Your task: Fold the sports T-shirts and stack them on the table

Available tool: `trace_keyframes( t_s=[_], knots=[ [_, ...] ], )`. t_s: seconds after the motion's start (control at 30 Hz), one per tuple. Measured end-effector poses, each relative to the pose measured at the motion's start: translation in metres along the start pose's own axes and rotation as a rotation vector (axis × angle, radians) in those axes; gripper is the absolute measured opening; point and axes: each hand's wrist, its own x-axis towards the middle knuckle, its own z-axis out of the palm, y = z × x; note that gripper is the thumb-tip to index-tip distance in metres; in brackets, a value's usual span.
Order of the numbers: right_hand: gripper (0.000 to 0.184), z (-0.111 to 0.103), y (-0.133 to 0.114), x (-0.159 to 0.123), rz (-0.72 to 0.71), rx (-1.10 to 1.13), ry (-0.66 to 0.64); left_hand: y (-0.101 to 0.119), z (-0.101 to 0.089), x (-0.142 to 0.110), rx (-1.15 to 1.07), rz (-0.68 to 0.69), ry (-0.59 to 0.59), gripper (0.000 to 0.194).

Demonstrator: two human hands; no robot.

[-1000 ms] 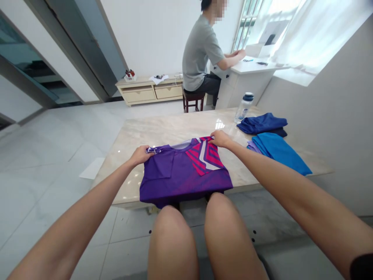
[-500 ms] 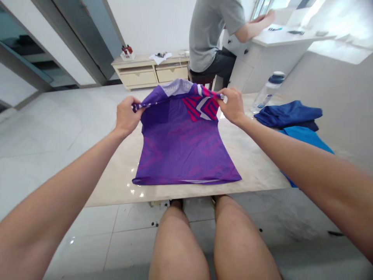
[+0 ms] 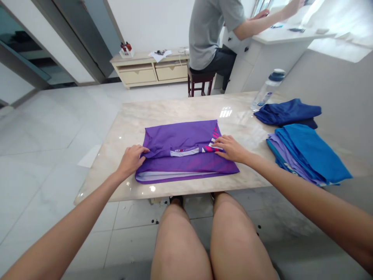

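Note:
A purple shirt (image 3: pixel 180 134) lies on the marble-look table (image 3: pixel 101 163), its collar part folded down over the lower part. The white neckline band with a label faces up, and pink and white stripes show at the right. My left hand (image 3: pixel 132 160) is closed at the shirt's left edge, thumb and forefinger at the folded fabric. Over the striped right end rests my right hand (image 3: pixel 231 148), its fingers stretched out and lying on the cloth.
Folded blue and lilac clothes (image 3: pixel 311 151) are stacked at the right, with a dark blue garment (image 3: pixel 290 112) behind them. A clear water bottle (image 3: pixel 265 93) stands near the far edge. Beyond, a person in a grey shirt (image 3: pixel 206 35) sits on a stool (image 3: pixel 199 79).
The shirt's raised upper part has come down toward me and now lies folded over the lower part. Both hands have lowered to the table. My right hand's fingers have spread from their grip.

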Motion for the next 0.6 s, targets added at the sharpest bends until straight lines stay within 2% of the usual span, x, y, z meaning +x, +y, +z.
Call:
trace_keyframes(
  t_s=[0.1,0.17,0.23,0.33,0.47,0.53,0.6],
  knots=[
    [0.038,0.007,-0.007,0.008,0.095,0.044,0.007,0.001,-0.003,0.003,-0.021,0.016,-0.037,0.03],
    [0.031,0.012,-0.01,0.009,0.147,0.078,-0.008,0.002,-0.003,-0.001,-0.036,0.038,-0.06,0.026],
    [0.023,0.012,-0.015,0.005,0.141,0.101,-0.012,0.003,-0.002,-0.009,-0.04,0.051,-0.043,0.023],
    [0.022,0.008,-0.022,-0.007,0.09,0.11,0.036,0.008,0.002,-0.026,-0.029,0.035,0.027,0.022],
    [0.016,0.007,-0.037,-0.023,0.082,0.113,0.053,0.021,0.012,-0.043,-0.074,0.037,0.025,0.018],
    [0.016,0.01,-0.047,-0.027,0.1,0.125,0.072,0.029,0.016,-0.05,-0.122,0.0,0.06,0.023],
    [0.021,0.014,-0.058,-0.028,0.112,0.166,0.091,0.035,0.02,-0.058,-0.175,-0.092,0.116,0.035]
  ],
)
